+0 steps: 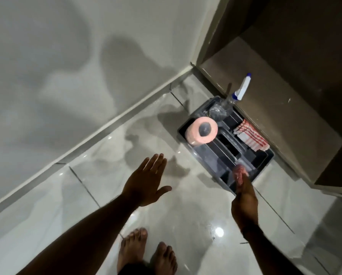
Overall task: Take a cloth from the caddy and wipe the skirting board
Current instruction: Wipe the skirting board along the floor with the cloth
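A dark plastic caddy [262, 168] sits on the tiled floor against a brown cabinet. In it are a folded red-and-white striped cloth [251, 135], a pink paper roll [202, 132] and a clear spray bottle [238, 92] with a blue-and-white head. My right hand [244, 201] reaches over the caddy's near corner, its fingers closed on a small red-and-white patterned cloth [239, 173], which is blurred. My left hand [146, 181] hovers flat over the floor with its fingers spread, holding nothing. The grey skirting board [110, 126] runs diagonally along the foot of the wall to the left.
The brown cabinet [281, 108] stands right behind the caddy. The glossy floor tiles [186, 215] reflect a ceiling light. My bare feet [146, 253] stand at the bottom edge. Shadows of my arms fall on the white wall [67, 56].
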A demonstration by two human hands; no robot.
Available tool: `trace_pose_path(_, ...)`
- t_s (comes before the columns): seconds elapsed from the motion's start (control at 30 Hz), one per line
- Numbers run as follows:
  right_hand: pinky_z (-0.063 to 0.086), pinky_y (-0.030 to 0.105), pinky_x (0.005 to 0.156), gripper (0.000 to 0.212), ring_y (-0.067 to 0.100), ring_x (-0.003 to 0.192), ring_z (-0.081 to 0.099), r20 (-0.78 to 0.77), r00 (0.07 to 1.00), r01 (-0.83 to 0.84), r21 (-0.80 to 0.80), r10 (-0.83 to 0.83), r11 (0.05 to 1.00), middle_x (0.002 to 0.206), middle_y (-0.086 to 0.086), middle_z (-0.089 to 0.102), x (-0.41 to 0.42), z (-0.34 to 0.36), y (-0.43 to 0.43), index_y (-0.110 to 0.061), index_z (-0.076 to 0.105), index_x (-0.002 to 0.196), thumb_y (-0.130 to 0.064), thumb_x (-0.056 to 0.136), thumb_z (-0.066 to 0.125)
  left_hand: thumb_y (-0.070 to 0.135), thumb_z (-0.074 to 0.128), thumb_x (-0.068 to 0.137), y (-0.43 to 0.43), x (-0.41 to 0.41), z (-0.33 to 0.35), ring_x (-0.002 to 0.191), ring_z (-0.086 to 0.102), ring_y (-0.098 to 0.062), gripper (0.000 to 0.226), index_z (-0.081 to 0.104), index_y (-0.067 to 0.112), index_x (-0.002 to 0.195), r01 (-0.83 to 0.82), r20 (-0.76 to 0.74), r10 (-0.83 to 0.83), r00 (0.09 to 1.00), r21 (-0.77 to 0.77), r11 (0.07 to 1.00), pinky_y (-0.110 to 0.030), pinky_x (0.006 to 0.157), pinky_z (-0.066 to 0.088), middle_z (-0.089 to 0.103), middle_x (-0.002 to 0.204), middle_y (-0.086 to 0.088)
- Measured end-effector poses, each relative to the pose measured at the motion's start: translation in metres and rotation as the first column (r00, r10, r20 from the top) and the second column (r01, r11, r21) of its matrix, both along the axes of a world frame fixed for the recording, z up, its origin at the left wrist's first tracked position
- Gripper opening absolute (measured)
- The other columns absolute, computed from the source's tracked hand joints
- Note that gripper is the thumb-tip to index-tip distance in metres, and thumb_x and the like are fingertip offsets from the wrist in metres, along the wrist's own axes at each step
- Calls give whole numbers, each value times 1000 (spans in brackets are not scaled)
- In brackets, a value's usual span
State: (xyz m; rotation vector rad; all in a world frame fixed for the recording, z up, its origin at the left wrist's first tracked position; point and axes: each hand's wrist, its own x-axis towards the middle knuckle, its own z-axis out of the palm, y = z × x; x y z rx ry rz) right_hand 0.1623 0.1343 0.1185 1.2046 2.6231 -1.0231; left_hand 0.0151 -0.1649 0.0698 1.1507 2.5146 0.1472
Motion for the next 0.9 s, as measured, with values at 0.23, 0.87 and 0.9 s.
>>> trace_pose_path(0.23,24,39,132,90,-10,151,33,-168,935,-347,-231,314,909,169,-5,36,-45,-58,-116,-15,32,163,33,87,24,78,4,101,-115,22,-36,161,17,-36,101,19,1,165,-249,21,253,967,-100,963,-50,130,21,19,172,-20)
trace_pose_path(0.87,4,62,130,72,47,161,-8,198,895,-442,293,399,848,175,22,-11,-378,-254,-107,-9,-4,167,-37,107,25,70,40,103,-203,0,-226,161,19,-41,94,28,-2,163,-338,-96,346,933,90,937,-51,132,15,20,174,-23)
trace_pose_path(0.9,2,61,130,76,49,161,-7,227,892,-445,290,391,847,174,25,-9,-397,-247,-100,-5,-2,166,-38,102,21,70,39,103,-204,0,-227,161,19,-41,93,29,-1,163,-335,-98,343,934,91,938,-50,131,15,21,174,-23)
